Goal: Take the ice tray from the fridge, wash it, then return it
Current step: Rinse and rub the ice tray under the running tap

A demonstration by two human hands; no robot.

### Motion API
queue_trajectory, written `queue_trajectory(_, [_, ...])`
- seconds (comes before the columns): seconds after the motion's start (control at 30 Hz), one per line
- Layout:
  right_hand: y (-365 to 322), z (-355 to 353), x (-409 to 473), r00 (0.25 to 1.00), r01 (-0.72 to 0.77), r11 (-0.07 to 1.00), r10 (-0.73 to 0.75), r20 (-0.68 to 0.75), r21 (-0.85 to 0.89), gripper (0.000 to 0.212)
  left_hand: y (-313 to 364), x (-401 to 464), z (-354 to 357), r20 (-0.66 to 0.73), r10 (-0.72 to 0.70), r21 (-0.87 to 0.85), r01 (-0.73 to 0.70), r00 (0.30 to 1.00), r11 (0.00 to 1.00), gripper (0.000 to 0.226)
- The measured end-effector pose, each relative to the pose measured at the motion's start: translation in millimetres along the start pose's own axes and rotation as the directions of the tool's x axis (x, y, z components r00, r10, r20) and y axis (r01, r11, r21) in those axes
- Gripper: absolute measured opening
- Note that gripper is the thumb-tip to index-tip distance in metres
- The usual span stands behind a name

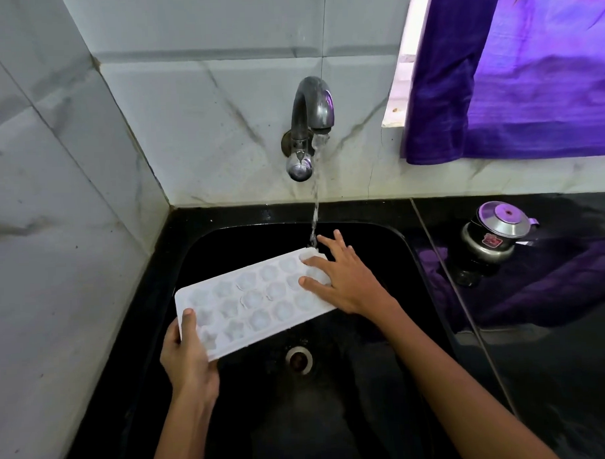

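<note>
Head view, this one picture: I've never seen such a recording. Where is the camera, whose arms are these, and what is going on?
No machine here: the camera sits on a person's head, looking forward and down, so the two arms reaching in from below are that person's own. They stand at a black sink set in a dark counter. A wall tap is running, and its water falls onto the far corner of a white ice tray held over the sink. The left hand grips the tray's near end, thumb on top. The right hand lies with spread fingers on the far end. On the counter to the right stands a small metal pot with a lid; a purple curtain hangs above.
</note>
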State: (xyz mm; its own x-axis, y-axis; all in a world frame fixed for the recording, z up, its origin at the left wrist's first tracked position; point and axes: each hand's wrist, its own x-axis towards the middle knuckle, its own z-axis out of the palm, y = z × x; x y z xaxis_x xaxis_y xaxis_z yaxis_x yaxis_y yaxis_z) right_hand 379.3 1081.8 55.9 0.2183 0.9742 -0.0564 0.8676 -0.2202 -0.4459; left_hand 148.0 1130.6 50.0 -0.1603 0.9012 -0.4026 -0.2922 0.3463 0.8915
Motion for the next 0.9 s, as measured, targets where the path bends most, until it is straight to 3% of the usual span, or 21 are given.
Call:
queue_trajectory(0.3, [-2, -4, 16, 0.999, -0.023, 0.992, 0.02, -0.03, -0.121, 0.045, 1, -1, 10, -0.009, 0.029, 0.0, -0.029, 1.0, 1.0, 0.013])
queue_trajectory(0.47, [-6, -6, 16, 0.989, -0.042, 0.988, 0.02, -0.144, -0.149, 0.044, 4, -1, 8, 0.009, 0.031, -0.014, -0.031, 0.999, 0.999, 0.012])
queue_trajectory(0.63, [-10, -6, 14, 0.994, -0.012, 0.981, -0.009, -0.11, -0.194, 0.046, 6, 2, 5, 0.025, 0.024, -0.028, -0.023, 0.999, 0.999, 0.011])
queue_trajectory(0.8, [-10, -8, 10, 0.983, -0.11, 0.959, 0.067, -0.169, -0.261, 0.05, 3, -1, 2, 0.027, 0.03, -0.02, -0.03, 0.999, 0.999, 0.011])
queue_trajectory(0.9, [-14, -6, 6, 0.989, -0.132, 0.923, 0.096, -0.116, -0.361, 0.058, -1, -5, 2, 0.033, 0.008, -0.045, -0.006, 0.999, 0.999, 0.011])
